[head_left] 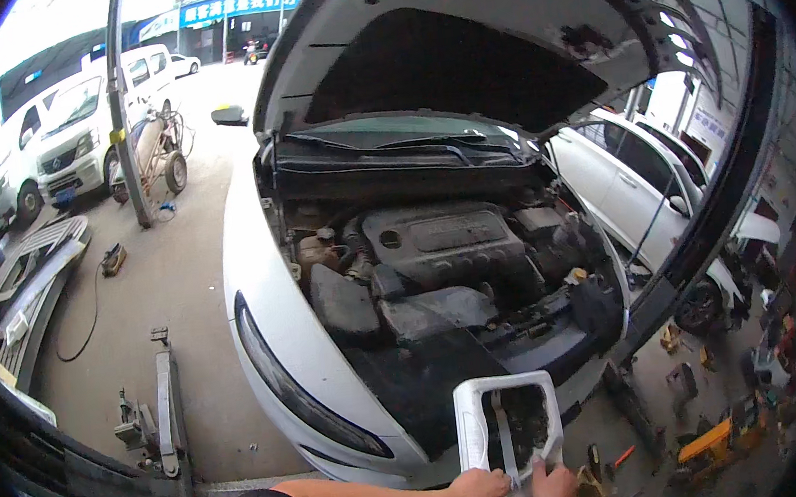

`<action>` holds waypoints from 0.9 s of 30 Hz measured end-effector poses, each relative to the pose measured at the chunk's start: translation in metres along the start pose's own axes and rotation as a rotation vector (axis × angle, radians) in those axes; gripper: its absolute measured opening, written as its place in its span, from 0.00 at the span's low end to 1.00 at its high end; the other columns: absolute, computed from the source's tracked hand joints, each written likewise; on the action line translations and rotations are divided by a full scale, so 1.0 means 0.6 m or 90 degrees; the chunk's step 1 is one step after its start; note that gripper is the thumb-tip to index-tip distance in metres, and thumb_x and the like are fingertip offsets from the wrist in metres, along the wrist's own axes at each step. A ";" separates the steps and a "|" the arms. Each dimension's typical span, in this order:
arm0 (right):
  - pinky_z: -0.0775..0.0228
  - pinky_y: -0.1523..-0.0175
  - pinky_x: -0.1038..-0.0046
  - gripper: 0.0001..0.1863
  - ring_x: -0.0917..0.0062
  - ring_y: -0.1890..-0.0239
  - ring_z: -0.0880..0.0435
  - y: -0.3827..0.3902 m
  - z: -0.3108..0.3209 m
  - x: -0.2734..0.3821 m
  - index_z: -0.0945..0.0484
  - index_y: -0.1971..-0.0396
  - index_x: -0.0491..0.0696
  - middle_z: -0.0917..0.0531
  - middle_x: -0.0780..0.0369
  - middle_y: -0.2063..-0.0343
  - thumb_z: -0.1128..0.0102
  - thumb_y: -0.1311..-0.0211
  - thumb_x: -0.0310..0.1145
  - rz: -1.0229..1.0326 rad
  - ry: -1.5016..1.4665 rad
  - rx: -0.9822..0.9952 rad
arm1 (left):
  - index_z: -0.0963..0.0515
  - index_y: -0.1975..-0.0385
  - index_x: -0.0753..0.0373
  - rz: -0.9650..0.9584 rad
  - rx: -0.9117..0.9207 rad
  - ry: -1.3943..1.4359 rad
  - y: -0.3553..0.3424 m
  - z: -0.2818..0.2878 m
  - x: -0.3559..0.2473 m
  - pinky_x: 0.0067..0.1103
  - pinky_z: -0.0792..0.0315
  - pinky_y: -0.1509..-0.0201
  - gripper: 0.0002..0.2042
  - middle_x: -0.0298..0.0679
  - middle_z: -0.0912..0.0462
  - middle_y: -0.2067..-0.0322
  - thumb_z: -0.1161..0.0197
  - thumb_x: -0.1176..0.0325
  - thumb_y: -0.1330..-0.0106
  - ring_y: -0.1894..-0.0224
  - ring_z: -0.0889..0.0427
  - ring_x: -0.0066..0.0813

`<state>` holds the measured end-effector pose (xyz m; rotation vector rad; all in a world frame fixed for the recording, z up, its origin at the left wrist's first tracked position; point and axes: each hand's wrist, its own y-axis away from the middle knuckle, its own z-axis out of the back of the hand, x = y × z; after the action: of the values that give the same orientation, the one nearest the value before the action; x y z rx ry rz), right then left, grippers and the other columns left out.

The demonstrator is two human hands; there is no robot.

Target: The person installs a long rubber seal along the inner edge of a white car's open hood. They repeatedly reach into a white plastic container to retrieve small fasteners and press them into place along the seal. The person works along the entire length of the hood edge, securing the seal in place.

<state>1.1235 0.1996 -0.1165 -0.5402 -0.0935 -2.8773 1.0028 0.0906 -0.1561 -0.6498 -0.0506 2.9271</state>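
In front of the open engine bay of a white car (333,372) I hold a white, roughly rectangular frame-shaped piece (471,425) with a large opening. A pale narrow strip (505,436) runs down inside the opening. My left hand (482,490) is closed at the frame's lower left edge. My right hand (552,489) grips its lower right edge, thumb up. The fingers' undersides are hidden, so the exact grip does not show. Beyond the frame lies the dusty black engine cover (445,234).
The raised hood (474,46) hangs over the engine. Lift posts stand on both sides, one dark post (721,185) at right. A lift arm (170,408) lies on the left floor. Tools and an orange bar-shaped thing (705,442) litter the lower right. Another white car (623,176) stands beyond.
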 end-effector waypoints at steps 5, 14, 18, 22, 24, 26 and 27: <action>0.28 0.55 0.55 0.25 0.48 0.61 0.20 -0.009 -0.061 -0.231 0.20 0.73 0.34 0.19 0.42 0.69 0.36 0.59 0.46 -0.190 0.024 -0.031 | 0.22 0.67 0.65 -0.038 0.164 0.031 -0.058 -0.141 -0.143 0.33 0.23 0.70 0.15 0.46 0.19 0.68 0.39 0.58 0.44 0.68 0.17 0.41; 0.29 0.61 0.53 0.20 0.48 0.67 0.20 0.021 -0.073 -0.643 0.20 0.70 0.37 0.19 0.45 0.71 0.41 0.50 0.42 -0.195 0.142 0.110 | 0.18 0.74 0.58 -0.095 0.254 0.065 -0.145 -0.383 -0.360 0.34 0.25 0.73 0.21 0.44 0.19 0.73 0.34 0.44 0.53 0.70 0.18 0.41; 0.27 0.60 0.55 0.21 0.51 0.67 0.19 0.054 -0.008 -0.678 0.19 0.68 0.39 0.18 0.47 0.69 0.40 0.53 0.43 -0.121 0.066 -0.049 | 0.19 0.63 0.59 0.013 0.394 0.303 -0.203 -0.448 -0.402 0.39 0.27 0.58 0.24 0.48 0.19 0.64 0.34 0.45 0.51 0.60 0.20 0.48; 0.31 0.53 0.55 0.26 0.55 0.59 0.21 0.052 -0.016 -0.778 0.24 0.57 0.39 0.20 0.48 0.62 0.38 0.52 0.44 -0.220 0.177 0.071 | 0.35 0.43 0.59 -0.122 0.153 0.311 -0.190 -0.357 -0.398 0.42 0.28 0.57 0.32 0.52 0.28 0.52 0.34 0.51 0.46 0.58 0.23 0.55; 0.33 0.48 0.55 0.28 0.56 0.54 0.23 0.072 -0.061 -0.831 0.27 0.54 0.38 0.22 0.47 0.57 0.38 0.52 0.42 -0.128 0.222 -0.059 | 0.36 0.41 0.56 0.026 0.257 0.340 -0.197 -0.403 -0.340 0.42 0.28 0.57 0.36 0.52 0.34 0.45 0.31 0.51 0.50 0.58 0.23 0.53; 0.36 0.44 0.56 0.29 0.54 0.50 0.25 0.118 0.045 -0.757 0.29 0.51 0.38 0.24 0.46 0.53 0.37 0.52 0.41 -0.265 0.038 0.005 | 0.31 0.48 0.65 0.038 0.185 0.389 -0.178 -0.324 -0.293 0.36 0.24 0.58 0.24 0.50 0.23 0.57 0.40 0.55 0.38 0.61 0.19 0.47; 0.35 0.44 0.56 0.29 0.53 0.50 0.25 0.128 -0.009 -0.820 0.29 0.50 0.38 0.24 0.46 0.52 0.38 0.50 0.40 -0.274 0.063 -0.059 | 0.30 0.47 0.65 0.095 0.201 0.391 -0.175 -0.321 -0.266 0.36 0.29 0.50 0.24 0.50 0.24 0.53 0.41 0.56 0.39 0.53 0.23 0.48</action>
<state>1.5862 0.2202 -0.2991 -0.4356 -0.0682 -3.3367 1.2413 0.1717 -0.2573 -1.4936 0.5280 2.6325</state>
